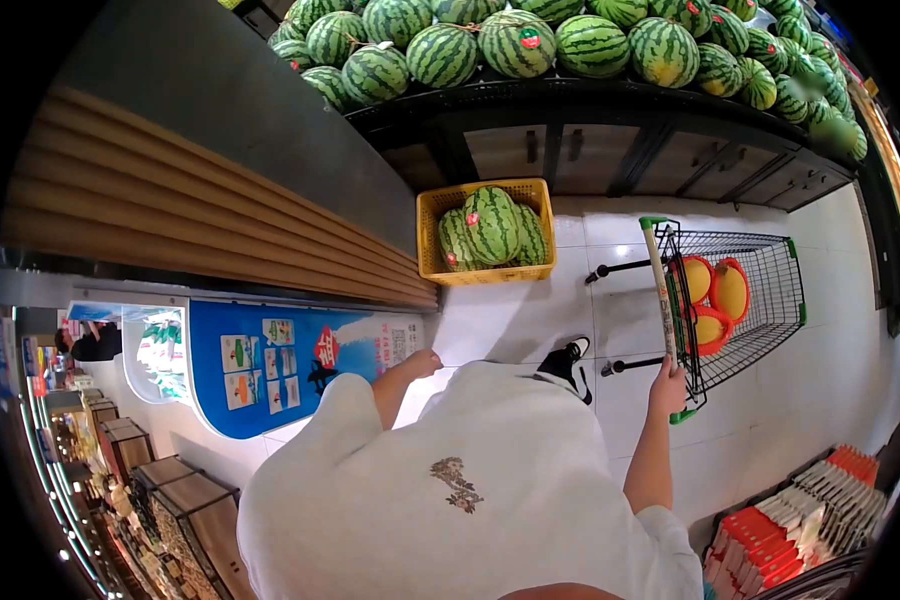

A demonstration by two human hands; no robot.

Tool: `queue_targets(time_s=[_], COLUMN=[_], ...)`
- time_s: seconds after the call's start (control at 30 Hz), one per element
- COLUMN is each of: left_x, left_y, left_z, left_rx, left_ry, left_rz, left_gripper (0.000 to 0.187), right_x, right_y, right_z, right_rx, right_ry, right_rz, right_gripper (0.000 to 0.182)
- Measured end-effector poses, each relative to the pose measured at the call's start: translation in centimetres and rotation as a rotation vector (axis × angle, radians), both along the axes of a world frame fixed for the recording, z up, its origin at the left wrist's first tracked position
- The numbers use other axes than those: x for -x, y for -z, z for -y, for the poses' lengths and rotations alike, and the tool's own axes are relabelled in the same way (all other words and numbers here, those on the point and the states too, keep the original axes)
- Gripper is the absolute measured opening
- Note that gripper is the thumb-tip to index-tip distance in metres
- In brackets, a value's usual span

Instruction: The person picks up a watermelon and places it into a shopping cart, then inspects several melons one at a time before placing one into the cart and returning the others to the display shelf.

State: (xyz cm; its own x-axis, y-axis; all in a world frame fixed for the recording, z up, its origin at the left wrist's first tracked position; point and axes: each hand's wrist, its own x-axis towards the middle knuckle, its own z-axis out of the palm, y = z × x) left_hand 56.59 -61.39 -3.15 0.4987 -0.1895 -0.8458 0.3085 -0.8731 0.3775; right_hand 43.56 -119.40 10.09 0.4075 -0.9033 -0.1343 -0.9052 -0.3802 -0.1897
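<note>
My right hand (668, 388) is wrapped round the near end of the handle (660, 290) of a shopping cart (760, 300). The cart's black wire basket has green corners. Inside it lie yellow melons (732, 290), each in a red sleeve. My left hand (423, 365) hangs in front of my body with its fingers curled in, and nothing shows in it. Beyond that hand, a yellow plastic crate (485, 275) on the floor holds several striped watermelons (493, 226).
A long stand piled with watermelons (515, 43) runs along the back, above dark cabinets (610, 150). A slatted wall (220, 210) and a blue sign panel (255, 340) stand at the left. Red and white packages (790, 520) are stacked at the lower right. A person (95, 342) is far left.
</note>
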Motion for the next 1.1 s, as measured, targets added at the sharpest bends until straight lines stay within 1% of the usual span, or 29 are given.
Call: queue_targets(time_s=[0.07,0.1,0.13,0.2,0.23,0.27,0.3,0.33,0.37,0.4,0.43,0.53,0.6,0.67,0.7,0.73,0.77,0.8,0.87,0.9,0.93,0.97,1.0,1.03,1.07,1.1], left_x=[-0.7,-1.3,-2.3,-4.8,-6.3,-7.6,-8.8,-10.0,-11.1,-11.6,-12.5,-14.8,-17.1,-20.0,-21.8,-23.5,-25.3,-27.5,-33.2,-36.4,-40.0,-43.9,-47.3,-51.0,-55.0,-58.5], left_y=[-0.3,-2.1,-2.7,-3.4,-4.5,-4.7,-5.0,-5.0,-5.3,-5.7,-5.7,-4.4,-1.7,-0.4,-0.1,0.8,1.3,0.5,1.3,2.4,2.3,5.0,5.1,2.8,3.4,0.8], left_z=[4.9,8.2,11.0,16.5,19.4,22.0,24.4,26.7,28.5,30.2,31.6,33.9,35.8,38.9,40.1,41.5,42.4,44.1,46.2,47.1,48.2,49.3,51.0,55.7,58.7,61.4], left_rx=[0.056,0.066,0.065,0.170,0.179,0.178,0.211,0.249,0.246,0.220,0.198,0.140,0.086,0.112,0.098,0.103,0.069,0.034,0.008,0.007,0.018,0.047,0.246,0.172,0.241,0.230], left_ry=[-0.204,-0.263,-0.265,-0.188,-0.221,-0.223,-0.308,-0.401,-0.436,-0.403,-0.360,-0.298,-0.280,-0.356,-0.380,-0.384,-0.363,-0.342,-0.226,-0.146,-0.030,0.140,0.137,-0.096,-0.083,-0.034], left_rz=[-0.095,-0.122,-0.124,-0.026,0.029,0.027,0.072,0.125,0.074,0.039,0.024,-0.009,-0.048,-0.146,-0.189,-0.237,-0.246,-0.255,-0.307,-0.317,-0.249,-0.177,0.012,-0.026,0.037,0.155], left_gripper=[0.027,0.027,0.027,0.028,0.034,0.034,0.033,0.033,0.033,0.033,0.033,0.032,0.033,0.032,0.031,0.031,0.031,0.032,0.033,0.033,0.033,0.034,0.035,0.033,0.032,0.031], right_x=[-2.1,-2.9,-4.0,-6.6,-8.6,-10.6,-11.4,-13.7,-14.6,-15.2,-16.4,-20.3,-23.4,-26.9,-28.3,-28.9,-30.7,-32.4,-34.7,-36.0,-37.6,-38.5,-39.5,-40.6,-41.5,-42.0], right_y=[-0.4,0.1,-0.1,-1.0,-1.3,-1.2,-0.5,-1.2,-1.0,-0.8,-1.9,-1.7,-1.2,-1.0,0.6,1.0,1.4,1.6,0.6,0.5,1.0,1.9,3.7,5.3,6.1,7.6], right_z=[5.9,8.8,11.4,16.5,19.1,21.7,24.6,27.4,30.0,32.3,34.0,39.3,43.3,47.1,49.0,50.9,52.4,53.5,55.3,55.9,56.5,57.6,59.2,61.3,63.6,65.0], right_rx=[-0.027,-0.035,-0.043,-0.052,-0.039,-0.026,-0.017,-0.113,-0.121,-0.129,-0.153,-0.149,-0.125,-0.096,-0.067,-0.066,-0.091,-0.117,-0.242,-0.244,-0.246,-0.218,-0.190,-0.126,-0.121,-0.210], right_ry=[0.002,0.019,0.037,0.032,0.031,0.030,0.010,0.047,0.053,0.059,0.060,0.041,0.080,0.093,0.088,0.110,0.108,0.106,0.119,0.106,0.093,0.089,0.085,0.080,0.090,0.134], right_rz=[0.006,-0.001,-0.007,-0.037,-0.043,-0.048,-0.036,-0.083,-0.081,-0.080,-0.072,-0.020,-0.109,-0.100,-0.081,-0.083,-0.083,-0.084,-0.029,-0.016,-0.004,0.018,0.040,-0.004,-0.008,0.040], right_gripper=[0.062,0.064,0.066,0.068,0.069,0.069,0.070,0.073,0.073,0.073,0.071,0.070,0.067,0.067,0.064,0.064,0.065,0.065,0.071,0.071,0.072,0.072,0.072,0.072,0.072,0.070])
